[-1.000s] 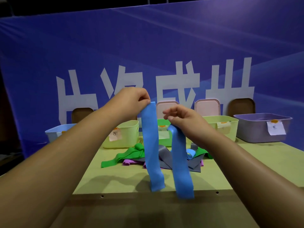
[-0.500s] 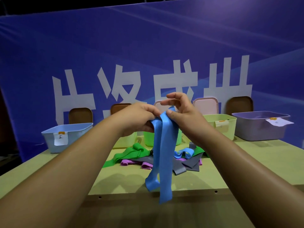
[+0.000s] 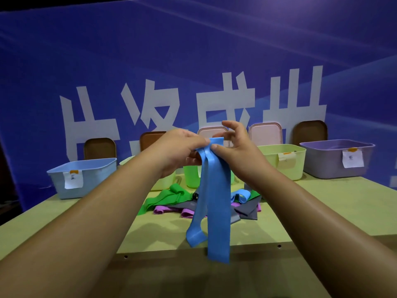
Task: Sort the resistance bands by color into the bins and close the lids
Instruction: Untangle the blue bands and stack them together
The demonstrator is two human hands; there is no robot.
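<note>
Plainly, the step in hand was folding the blue band point(image 3: 214, 201) down small enough for its bin. The left hand point(image 3: 178, 151) had its fingers curled tight, pinching the gathered top of the band in the air above the table point(image 3: 322, 211). The doubled strips hung loose from there, their ends low in front of the table's near edge. The right hand point(image 3: 238, 155) met it at the fold, thumb and forefinger nipping the top while the other fingers stood lifted and spread, holding nothing. To do this well, I judged, the left pinch should stay firm while the right gathers the long tails up. A slack grip would let the slippery strips slide apart.

The blue bin point(image 3: 83, 177) stood open at the far left, labelled, well apart from the hands. Further right came a pale bin point(image 3: 163, 183) half hidden behind the left wrist, a green bin point(image 3: 192, 177) behind the band, a second pale bin point(image 3: 283, 160) and a purple bin point(image 3: 337, 160). The lids point(image 3: 265, 134) leaned upright against the backdrop behind them. A pile lay before the bins: a green band point(image 3: 167, 196), purple and grey ones, and a small blue band point(image 3: 240, 194). Dangling tails might snag that pile on the way left.
</note>
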